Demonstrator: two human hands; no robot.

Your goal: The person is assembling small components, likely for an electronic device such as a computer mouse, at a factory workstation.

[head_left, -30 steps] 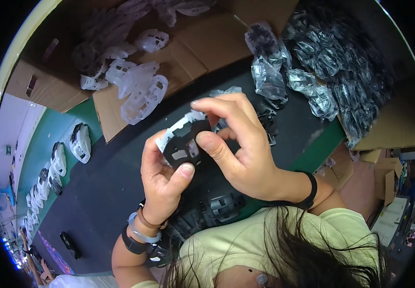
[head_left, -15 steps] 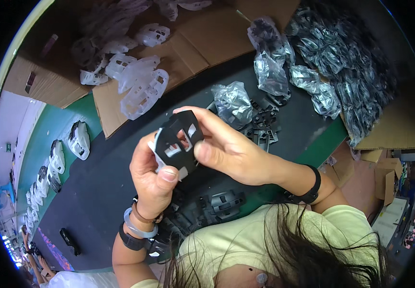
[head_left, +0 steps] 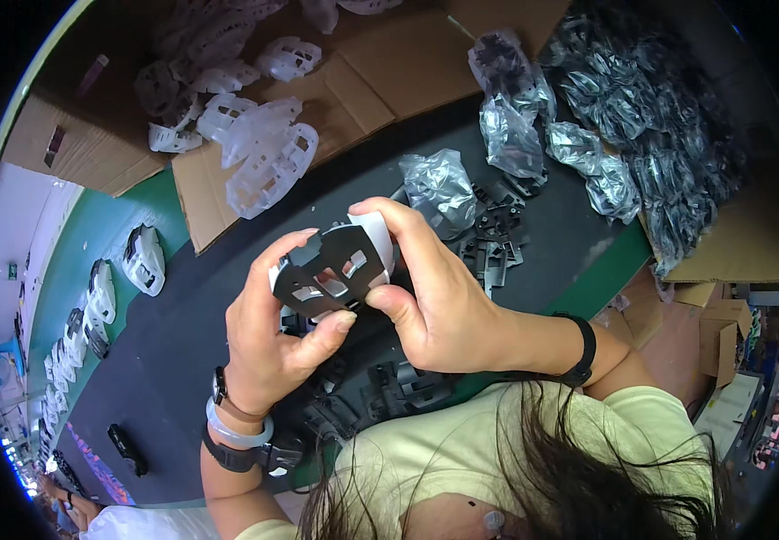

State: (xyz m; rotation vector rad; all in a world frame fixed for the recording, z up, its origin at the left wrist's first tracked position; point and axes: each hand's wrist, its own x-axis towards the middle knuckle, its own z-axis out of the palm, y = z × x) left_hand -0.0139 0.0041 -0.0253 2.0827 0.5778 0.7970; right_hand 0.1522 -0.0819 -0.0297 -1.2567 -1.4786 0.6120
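A curved, moulded black-and-white plastic shell with rectangular cut-outs (head_left: 342, 249) is held in the air above a matte black work mat (head_left: 200, 328), in front of the person's chest. Its long axis is laid crosswise with a tilt, the left end being set lower and the right end higher. The black face is turned toward the camera. That face is pierced by a slanting row of openings, through which pale patches are seen. White is shown as a smooth panel at the upper right end and as a thin edge at the left end.

The left end is clamped between the thumb and fingers of the left hand (head_left: 262, 337), and the right end is clamped likewise by the right hand (head_left: 443, 310). Both thumbs are placed along the lower edge.

Beyond the right hand, loose black plastic parts (head_left: 499, 236) are scattered beside a crumpled clear plastic bag (head_left: 441, 187).
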